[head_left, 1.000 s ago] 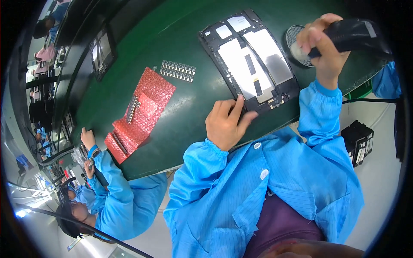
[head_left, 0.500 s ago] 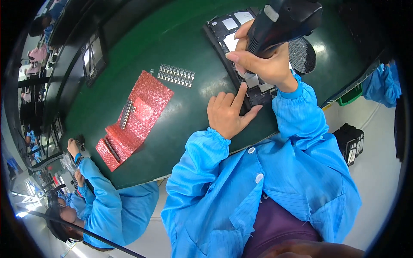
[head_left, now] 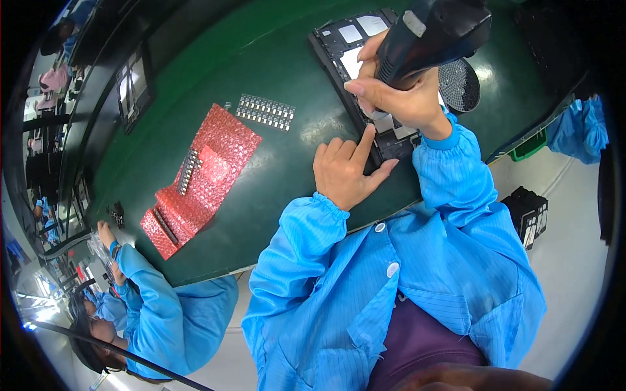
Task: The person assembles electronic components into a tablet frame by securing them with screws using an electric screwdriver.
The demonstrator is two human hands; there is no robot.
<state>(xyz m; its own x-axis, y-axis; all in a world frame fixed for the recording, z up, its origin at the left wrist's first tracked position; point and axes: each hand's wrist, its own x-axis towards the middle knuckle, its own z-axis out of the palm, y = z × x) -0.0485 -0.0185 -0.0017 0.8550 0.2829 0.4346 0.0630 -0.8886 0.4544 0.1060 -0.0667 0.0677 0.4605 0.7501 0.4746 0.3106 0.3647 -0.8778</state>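
Observation:
In my right hand (head_left: 411, 98) is a thick black electric screwdriver (head_left: 433, 39), with my fingers wrapped round its ribbed lower end. It stands over a flat black device casing (head_left: 329, 45) with white and silver panels. The tool's tip is hidden behind my hand. My left hand (head_left: 343, 173) rests at the casing's near left corner, index finger and thumb spread apart and touching it, the other fingers bent. Just right of the casing stands a round dish (head_left: 478, 83) holding many tiny parts that look like screws.
Left on the green table (head_left: 287, 163) lie red bubble wrap (head_left: 228, 140) with dark strips on it and a sheet of small metallic pieces (head_left: 265, 113). Another device (head_left: 134, 91) lies far left. A co-worker's hand (head_left: 106, 234) is at the left edge. A green bin (head_left: 529, 147) stands right.
Both my hands and the screwdriver stay almost in place. The co-worker's hand has moved slightly down and left, away from a small dark bundle. The view has shifted a little.

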